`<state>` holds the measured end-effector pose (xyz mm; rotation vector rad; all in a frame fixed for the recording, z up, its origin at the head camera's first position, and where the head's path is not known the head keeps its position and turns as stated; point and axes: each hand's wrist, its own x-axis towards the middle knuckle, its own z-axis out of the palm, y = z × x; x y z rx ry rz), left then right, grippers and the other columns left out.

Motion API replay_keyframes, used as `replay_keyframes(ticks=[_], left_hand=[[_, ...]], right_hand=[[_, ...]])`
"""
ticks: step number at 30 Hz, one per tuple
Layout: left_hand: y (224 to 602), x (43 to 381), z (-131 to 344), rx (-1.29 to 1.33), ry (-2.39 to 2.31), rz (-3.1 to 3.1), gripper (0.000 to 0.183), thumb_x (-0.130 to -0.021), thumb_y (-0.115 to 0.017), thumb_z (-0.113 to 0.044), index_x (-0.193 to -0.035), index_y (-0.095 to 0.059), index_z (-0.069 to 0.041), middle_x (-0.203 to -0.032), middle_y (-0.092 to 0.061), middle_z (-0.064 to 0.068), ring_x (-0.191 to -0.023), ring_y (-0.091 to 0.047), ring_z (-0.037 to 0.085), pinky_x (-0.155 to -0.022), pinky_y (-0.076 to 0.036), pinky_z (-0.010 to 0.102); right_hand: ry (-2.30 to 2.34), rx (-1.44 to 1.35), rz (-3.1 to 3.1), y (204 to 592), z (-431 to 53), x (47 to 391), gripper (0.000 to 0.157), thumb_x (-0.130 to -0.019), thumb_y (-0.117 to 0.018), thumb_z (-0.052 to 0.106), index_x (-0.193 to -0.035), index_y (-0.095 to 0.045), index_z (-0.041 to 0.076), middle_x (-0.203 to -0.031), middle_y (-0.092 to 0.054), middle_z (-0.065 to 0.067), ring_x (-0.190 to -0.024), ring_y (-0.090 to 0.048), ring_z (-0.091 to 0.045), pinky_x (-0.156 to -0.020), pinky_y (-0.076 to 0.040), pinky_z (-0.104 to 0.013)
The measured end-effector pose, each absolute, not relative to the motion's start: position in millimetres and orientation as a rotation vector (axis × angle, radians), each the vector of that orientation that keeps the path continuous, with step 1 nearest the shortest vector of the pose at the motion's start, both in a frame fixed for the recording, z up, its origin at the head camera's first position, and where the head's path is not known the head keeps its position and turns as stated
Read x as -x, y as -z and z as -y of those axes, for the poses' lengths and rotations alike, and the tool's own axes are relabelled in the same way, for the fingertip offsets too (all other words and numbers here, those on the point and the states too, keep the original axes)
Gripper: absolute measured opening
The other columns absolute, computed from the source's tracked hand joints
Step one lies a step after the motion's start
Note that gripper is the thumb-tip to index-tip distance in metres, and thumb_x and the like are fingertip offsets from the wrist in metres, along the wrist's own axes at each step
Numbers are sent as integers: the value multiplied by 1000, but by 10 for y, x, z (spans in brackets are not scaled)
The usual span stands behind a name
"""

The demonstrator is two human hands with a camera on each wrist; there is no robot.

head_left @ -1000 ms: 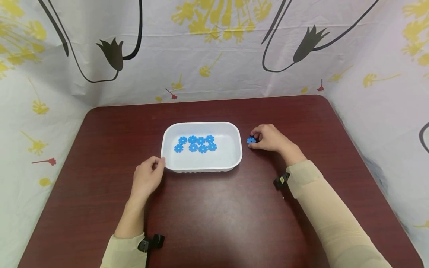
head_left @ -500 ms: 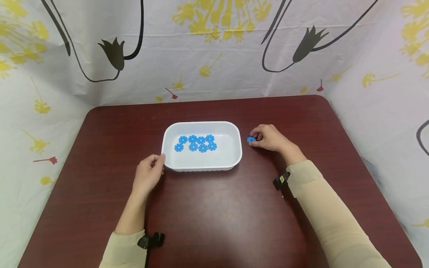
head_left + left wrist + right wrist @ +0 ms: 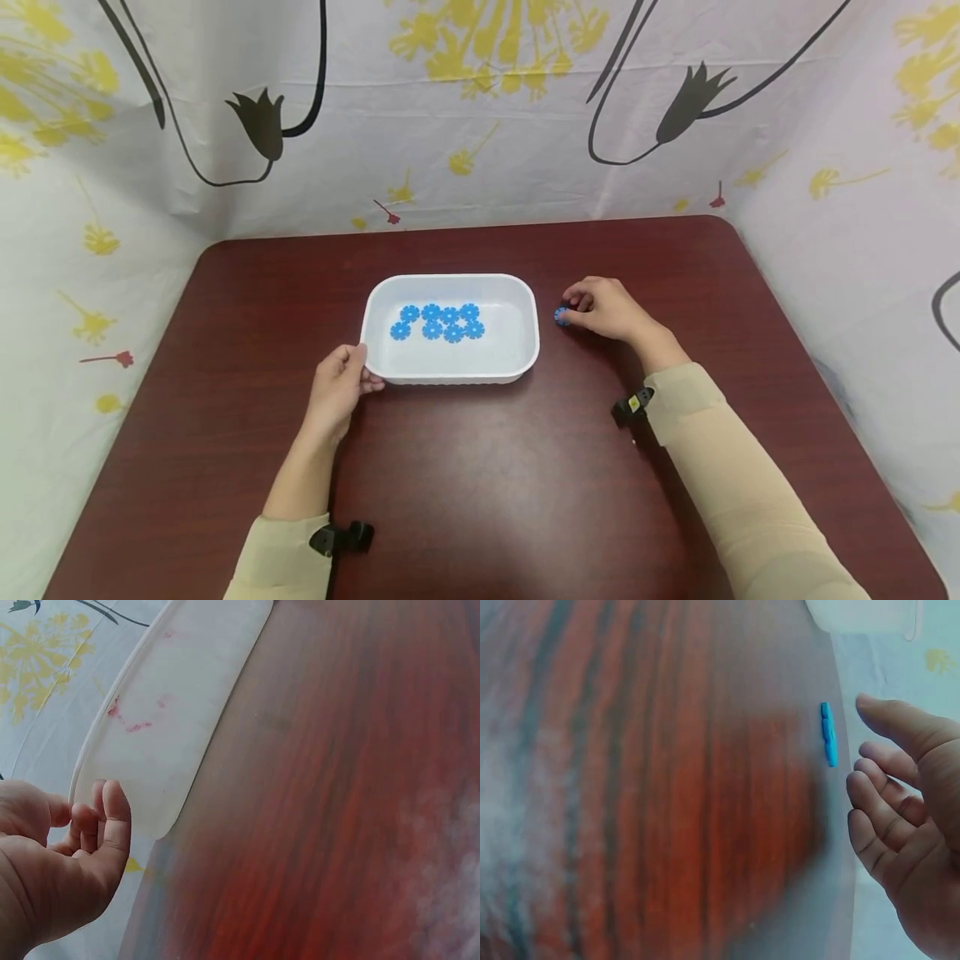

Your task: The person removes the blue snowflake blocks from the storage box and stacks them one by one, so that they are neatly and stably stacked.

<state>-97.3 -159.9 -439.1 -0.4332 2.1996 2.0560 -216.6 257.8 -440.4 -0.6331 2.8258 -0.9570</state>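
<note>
A white plastic tray [image 3: 465, 362] holds several blue notched discs [image 3: 453, 333], flower-like in outline, lying flat in rows. My left hand [image 3: 336, 387] is at the tray's near left corner, thumb and finger pinching the rim; the left wrist view shows the tray's wall [image 3: 165, 712] beside the fingers. To the right of the tray, one more blue disc [image 3: 559, 317] lies on the table, partly covered by my right thumb in the head view. In the right wrist view that disc [image 3: 829, 735] appears edge-on, apart from the spread thumb and loosely bent fingers of my right hand [image 3: 907, 787].
Both arms rest over a dark red-brown wooden table [image 3: 465, 467] with rounded far corners. White cloth [image 3: 480, 183] with yellow and dark flower prints hangs behind it and along both sides. A black wrist device [image 3: 630, 407] sits at each sleeve.
My right thumb and fingers have parted from the disc, and the hand has shifted slightly right. At the tray corner, my left fingers have extended under the rim.
</note>
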Motion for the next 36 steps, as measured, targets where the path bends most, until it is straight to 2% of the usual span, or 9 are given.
replay_keyframes(ticks=[5,10,17,20,28,36], left_hand=[[4389,983,1604,467,-2110,-2170,35,-110,-44,-24,-108,-51,11,-78,-58,7,-70,-68,12,-74,-60,29],[4387,1002,1612,470,-2098,-2186,34,-110,-45,-24,-104,-52,9,-77,-56,7,-69,-66,11,-72,-60,28],[4390,1040,1624,451,-2033,-2269,34,-109,-45,-25,-99,-55,6,-77,-54,4,-67,-59,10,-66,-57,23],[4384,1043,1631,454,-2010,-2295,35,-109,-46,-25,-100,-56,7,-77,-55,4,-68,-59,10,-66,-56,22],[4384,1039,1657,493,-1948,-2362,36,-107,-51,-28,-109,-61,7,-78,-61,3,-71,-60,10,-68,-54,21],[4403,1031,1676,515,-1943,-2381,34,-107,-52,-27,-108,-61,5,-76,-61,1,-70,-60,9,-67,-52,21]], right_hand=[[1011,626,-2851,4352,-2540,2172,28,-89,-79,16,-110,-70,-1,-97,-65,-12,-84,-64,-25,-77,-53,-40],[1077,627,-2864,4299,-2484,2177,29,-91,-77,16,-112,-69,-3,-98,-66,-13,-86,-64,-26,-78,-53,-40],[1246,590,-2857,4229,-2388,2200,29,-91,-77,15,-112,-70,-3,-94,-68,-11,-83,-64,-23,-73,-50,-23],[1322,590,-2843,4202,-2328,2214,28,-91,-77,15,-111,-70,-3,-92,-69,-11,-81,-64,-21,-72,-50,-20],[1465,546,-2769,4124,-2148,2203,25,-91,-76,15,-110,-71,-1,-94,-71,-10,-84,-65,-18,-73,-52,-21],[1521,581,-2709,4063,-1965,2197,23,-93,-74,15,-112,-70,1,-98,-71,-12,-88,-65,-20,-76,-53,-24]])
